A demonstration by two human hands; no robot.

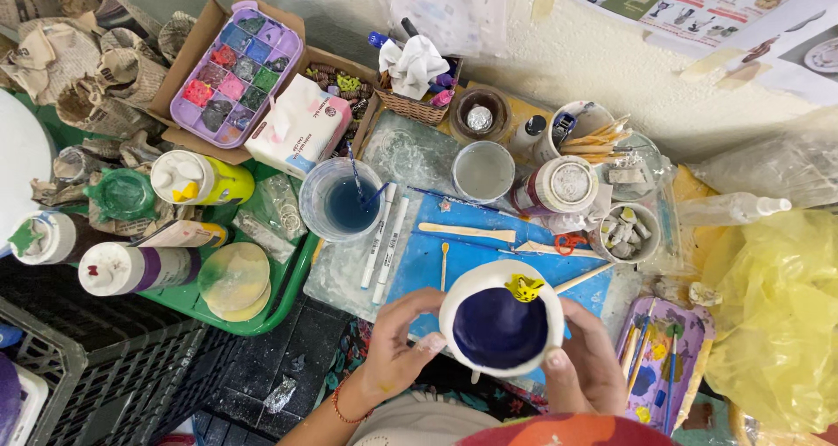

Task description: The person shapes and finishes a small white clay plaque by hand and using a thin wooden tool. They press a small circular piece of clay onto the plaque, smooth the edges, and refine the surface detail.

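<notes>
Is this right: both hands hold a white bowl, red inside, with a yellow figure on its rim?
Not quite. In the head view the left hand and right hand do hold the white bowl, and a yellow figure sits on its rim, but the inside is dark blue, not red.

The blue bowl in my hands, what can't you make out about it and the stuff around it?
- Bowl, head view: underside and outer wall hidden by its own rim, the left hand and the right hand.
- Yellow figure on the rim: too small to identify.
- Paint palette: lower end cut off behind the right hand.
- Posters: cut off by the top edge.
</notes>
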